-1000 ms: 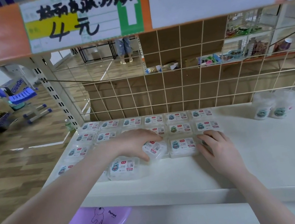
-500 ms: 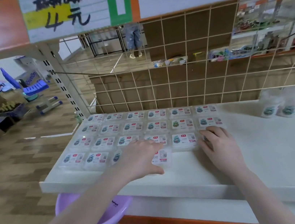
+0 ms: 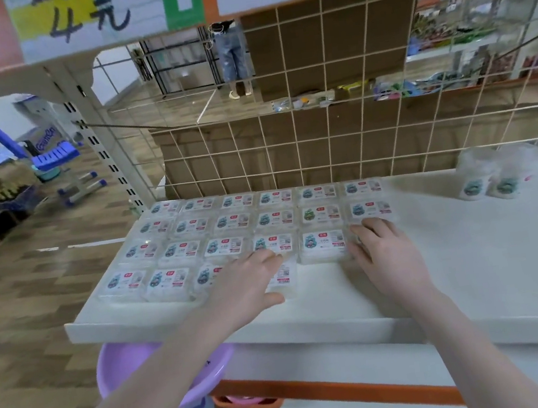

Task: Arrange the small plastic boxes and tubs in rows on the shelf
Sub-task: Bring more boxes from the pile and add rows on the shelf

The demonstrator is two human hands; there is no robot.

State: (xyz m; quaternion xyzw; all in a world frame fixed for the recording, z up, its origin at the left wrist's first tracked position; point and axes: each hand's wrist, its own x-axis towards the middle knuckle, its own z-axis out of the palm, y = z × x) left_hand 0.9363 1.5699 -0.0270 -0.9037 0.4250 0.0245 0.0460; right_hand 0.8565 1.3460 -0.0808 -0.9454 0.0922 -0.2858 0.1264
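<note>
You had clear plastic boxes (image 3: 324, 243) with white labels marked red and teal on a white shelf (image 3: 476, 261), an orange-trimmed price sign (image 3: 103, 16) overhead, and a lilac basin (image 3: 125, 372) below.

Both hands are working the front of the white shelf (image 3: 476, 261): the left hand (image 3: 248, 286) is gripping a small box (image 3: 284, 276) in the front row, the right hand (image 3: 384, 249) is lying flat beside the gridded boxes (image 3: 236, 224). Two tubs (image 3: 489, 179) are sitting apart, far right.
</note>
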